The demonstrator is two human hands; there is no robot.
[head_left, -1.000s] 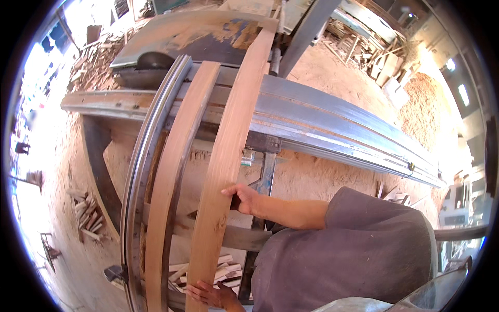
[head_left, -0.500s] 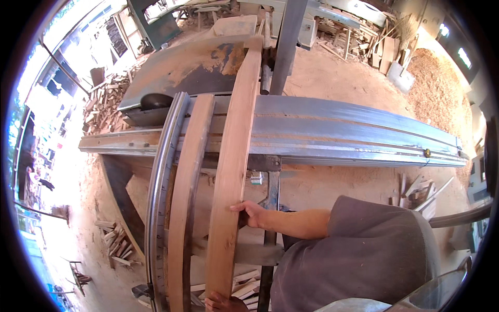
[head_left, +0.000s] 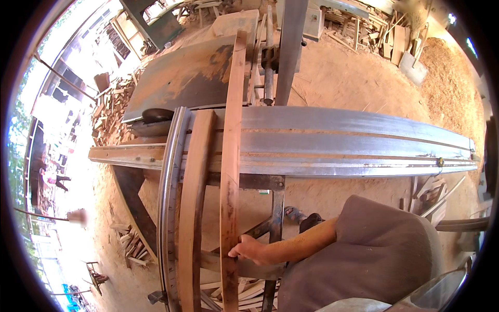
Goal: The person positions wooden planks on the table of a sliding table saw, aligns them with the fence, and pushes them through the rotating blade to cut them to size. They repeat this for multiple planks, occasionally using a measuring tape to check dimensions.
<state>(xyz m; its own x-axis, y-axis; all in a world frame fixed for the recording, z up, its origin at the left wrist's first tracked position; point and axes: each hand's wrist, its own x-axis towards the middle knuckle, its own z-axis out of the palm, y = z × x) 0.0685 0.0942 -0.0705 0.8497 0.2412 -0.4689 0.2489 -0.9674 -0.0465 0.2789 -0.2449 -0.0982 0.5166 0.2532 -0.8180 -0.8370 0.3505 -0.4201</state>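
Observation:
My right hand [head_left: 250, 249] is closed on the right edge of a long wooden board [head_left: 231, 171], near its lower end. The board runs away from me across the metal sliding table [head_left: 332, 141], its narrow, dark-stained side facing up. A second wooden board [head_left: 196, 177] lies to its left, a gap between them. Beyond that, a long metal fence [head_left: 169, 208] runs roughly parallel to both. My left hand is not visible.
Behind the sliding table is the saw's dust-covered top [head_left: 182, 78], with a dark round disc [head_left: 157, 115] at its near left. A metal post [head_left: 292, 52] rises behind. Wood offcuts [head_left: 136, 244] lie on the floor; a sawdust heap [head_left: 442, 78] is at the far right.
The board has been turned from its wide face onto a narrower side. My right hand sits lower along it. My left hand, at the board's lower end before, has left the view.

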